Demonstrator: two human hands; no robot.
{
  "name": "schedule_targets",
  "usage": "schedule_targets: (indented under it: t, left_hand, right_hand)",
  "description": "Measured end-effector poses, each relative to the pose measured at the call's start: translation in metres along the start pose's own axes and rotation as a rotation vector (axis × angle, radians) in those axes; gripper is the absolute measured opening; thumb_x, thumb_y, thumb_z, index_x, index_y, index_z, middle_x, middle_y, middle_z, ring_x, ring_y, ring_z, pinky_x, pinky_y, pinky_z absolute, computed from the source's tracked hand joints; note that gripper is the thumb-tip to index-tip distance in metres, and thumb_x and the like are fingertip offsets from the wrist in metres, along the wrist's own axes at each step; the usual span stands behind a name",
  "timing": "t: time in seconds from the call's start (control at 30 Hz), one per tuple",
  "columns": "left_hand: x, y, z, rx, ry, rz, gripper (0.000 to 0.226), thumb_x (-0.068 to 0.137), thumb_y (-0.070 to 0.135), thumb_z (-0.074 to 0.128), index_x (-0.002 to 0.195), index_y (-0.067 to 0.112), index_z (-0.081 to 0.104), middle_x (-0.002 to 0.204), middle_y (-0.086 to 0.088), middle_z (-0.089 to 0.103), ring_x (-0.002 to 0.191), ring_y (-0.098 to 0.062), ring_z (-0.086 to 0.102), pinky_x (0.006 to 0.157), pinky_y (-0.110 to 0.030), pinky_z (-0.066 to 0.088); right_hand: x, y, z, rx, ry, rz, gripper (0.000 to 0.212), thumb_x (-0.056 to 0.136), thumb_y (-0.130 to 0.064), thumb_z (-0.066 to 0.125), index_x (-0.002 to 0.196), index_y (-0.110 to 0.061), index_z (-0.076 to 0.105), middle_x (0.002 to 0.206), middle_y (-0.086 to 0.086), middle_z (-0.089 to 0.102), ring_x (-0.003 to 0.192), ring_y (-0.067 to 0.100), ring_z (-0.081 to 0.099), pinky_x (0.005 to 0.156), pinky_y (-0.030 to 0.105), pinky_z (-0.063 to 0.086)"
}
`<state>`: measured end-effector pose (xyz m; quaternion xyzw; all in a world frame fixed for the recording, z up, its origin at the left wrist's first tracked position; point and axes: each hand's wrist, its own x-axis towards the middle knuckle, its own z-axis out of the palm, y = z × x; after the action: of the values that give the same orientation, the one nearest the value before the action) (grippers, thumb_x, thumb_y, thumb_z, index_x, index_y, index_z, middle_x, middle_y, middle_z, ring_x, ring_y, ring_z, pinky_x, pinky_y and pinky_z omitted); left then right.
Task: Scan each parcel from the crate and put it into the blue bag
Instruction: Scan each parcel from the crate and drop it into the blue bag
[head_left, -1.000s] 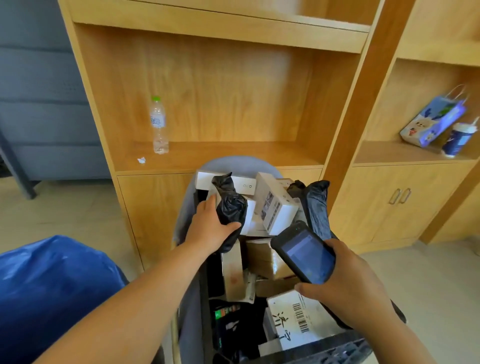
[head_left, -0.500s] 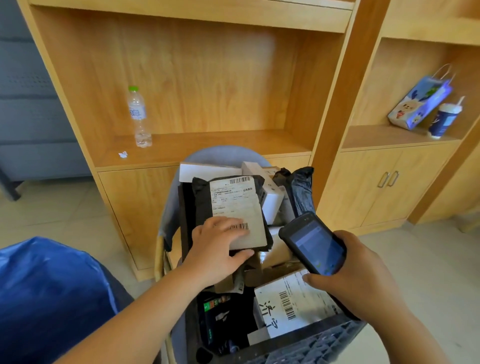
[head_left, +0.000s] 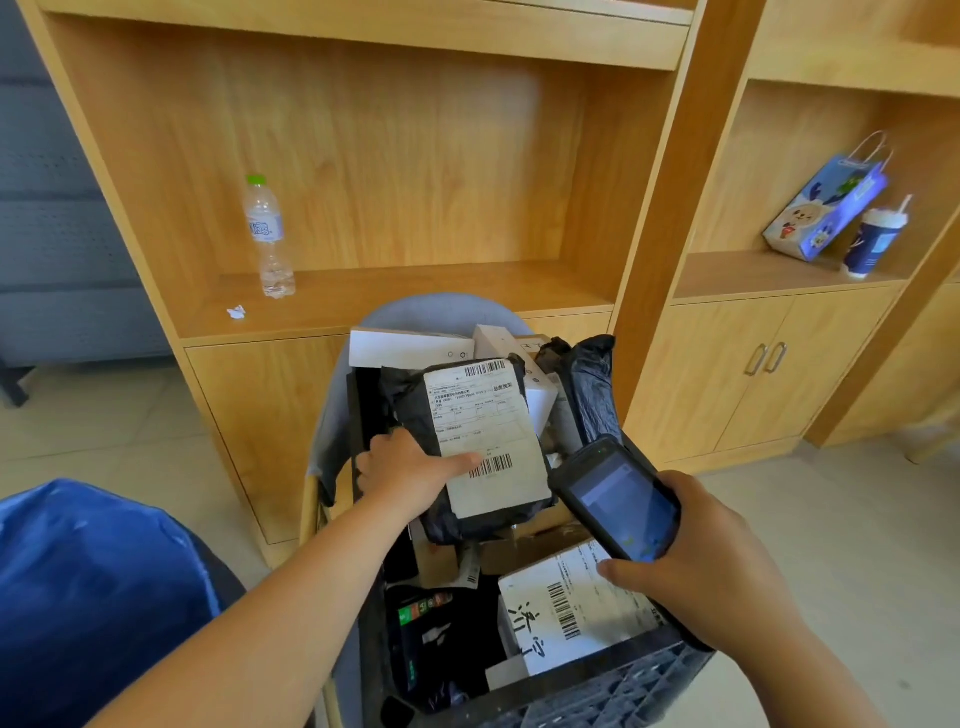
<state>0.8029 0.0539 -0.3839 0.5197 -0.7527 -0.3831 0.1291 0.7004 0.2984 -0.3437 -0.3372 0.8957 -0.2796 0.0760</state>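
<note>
Gripped in the left hand (head_left: 410, 467), the black parcel (head_left: 483, 441) has been turned label-up right beside the scanner (head_left: 618, 499) clutched in the right hand (head_left: 711, 566), so scanning looks next; the blue bag (head_left: 93, 587) waits left of both.

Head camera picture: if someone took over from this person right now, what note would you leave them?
Left hand grips a black parcel, label up, over the crate.
Right hand holds the scanner beside the label.
Blue bag sits at lower left.
Whether this parcel is scanned cannot be told.
To do: scan it, bag it, then work through the other parcels in the crate.
</note>
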Motion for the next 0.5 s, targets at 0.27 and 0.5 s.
schedule_targets:
  t: [0.27,0.5]
  left_hand:
    - [-0.028,0.010,0.004,-0.596,-0.002,0.150,0.066,0.076,0.009,0.079,0.128,0.014,0.039,0.099,0.011,0.056,0.096,-0.015,0.056,0.082,-0.030,0.042]
    - [-0.063,-0.010,-0.043,-0.758,0.081,0.228,0.046,0.077,0.017,0.079,0.111,0.022,0.047,0.101,0.011,0.063,0.094,-0.012,0.062,0.082,-0.035,0.049]
  right_hand:
    - [-0.007,0.003,-0.004,0.002,0.018,0.030,0.085,0.055,-0.051,0.084,0.126,-0.025,0.046,0.100,-0.011,0.056,0.085,0.011,0.054,0.063,0.027,0.044]
    - [-0.023,-0.013,-0.008,-0.005,0.057,0.004,0.084,0.057,-0.047,0.084,0.127,-0.023,0.044,0.098,-0.010,0.053,0.085,0.014,0.052,0.064,0.031,0.044]
